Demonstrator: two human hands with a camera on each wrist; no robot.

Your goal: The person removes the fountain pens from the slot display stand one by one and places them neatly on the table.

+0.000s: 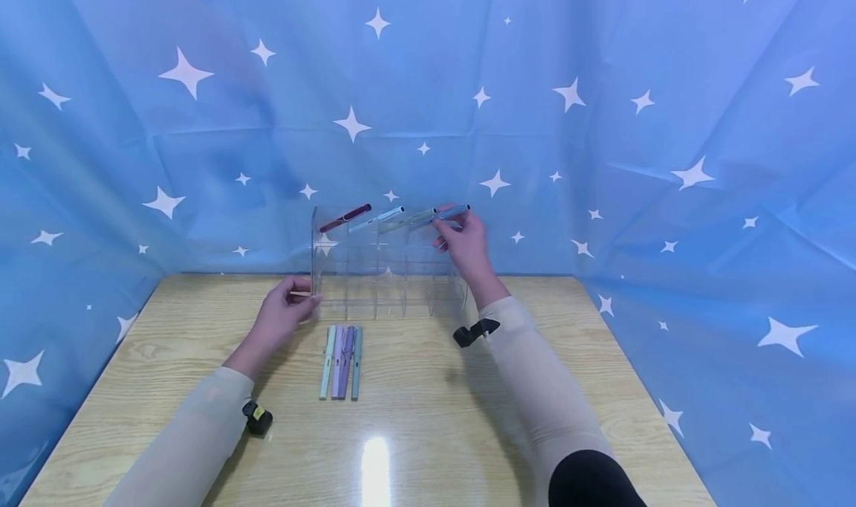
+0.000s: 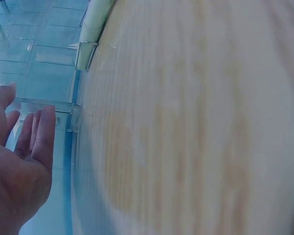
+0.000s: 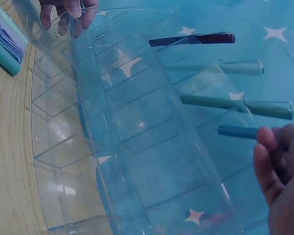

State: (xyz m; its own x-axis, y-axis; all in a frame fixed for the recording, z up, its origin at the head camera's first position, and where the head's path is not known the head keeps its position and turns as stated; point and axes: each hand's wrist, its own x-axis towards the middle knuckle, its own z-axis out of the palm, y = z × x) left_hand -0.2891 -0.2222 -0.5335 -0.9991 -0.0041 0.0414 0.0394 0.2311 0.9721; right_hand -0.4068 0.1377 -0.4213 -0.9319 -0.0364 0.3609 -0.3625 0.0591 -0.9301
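Observation:
A clear plastic pen rack (image 1: 313, 262) with several compartments stands at the back of the table. My left hand (image 1: 289, 308) holds its lower left side, with the thumb at the front edge. In the head view, my right hand (image 1: 468, 247) pinches a blue pen (image 1: 456, 211) at the top right of the rack; its lower end (image 3: 235, 131) slants towards the top row. Left of it, a dark red pen (image 1: 344, 218), a pale blue pen (image 1: 377, 218) and a grey-green pen (image 1: 409, 220) lean in separate top compartments.
In front of the rack, several pens lie side by side on the wooden table (image 1: 200, 328): a mint pen (image 1: 327, 362), a lilac pen (image 1: 337, 366), a purple pen (image 1: 345, 366) and a teal pen (image 1: 357, 366). A blue star-patterned curtain (image 1: 428, 105) hangs close behind.

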